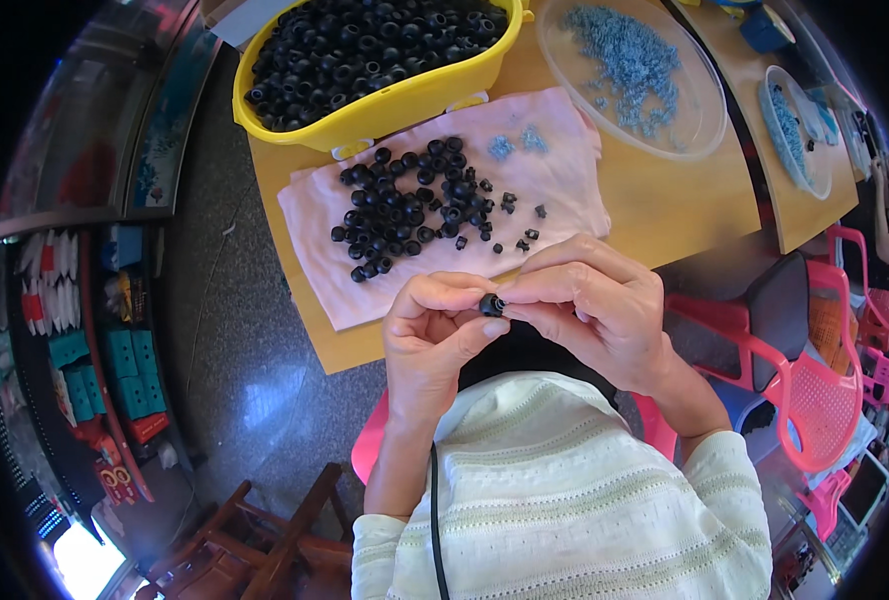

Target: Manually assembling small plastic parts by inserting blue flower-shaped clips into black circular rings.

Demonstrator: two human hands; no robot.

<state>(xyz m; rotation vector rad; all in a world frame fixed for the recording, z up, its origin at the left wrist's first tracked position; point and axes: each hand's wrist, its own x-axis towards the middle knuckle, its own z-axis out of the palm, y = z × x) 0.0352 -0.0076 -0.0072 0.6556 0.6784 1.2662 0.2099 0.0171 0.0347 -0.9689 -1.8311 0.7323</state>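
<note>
A small round black plastic part is pinched between the thumb and forefinger of my left hand, just off the table's near edge. The fingertips of my right hand are pressed together at that part's right side; whatever they pinch there is hidden. Beyond my hands, a pile of similar black round hollow parts lies on a pink cloth. Several smaller black pieces are scattered to the right of the pile. Two little heaps of light-blue pieces rest on the cloth behind them.
At the back of the wooden table stands a yellow tub full of black round parts. A clear round tray with blue pieces sits to its right. Pink chairs are at the right, a wooden chair at lower left.
</note>
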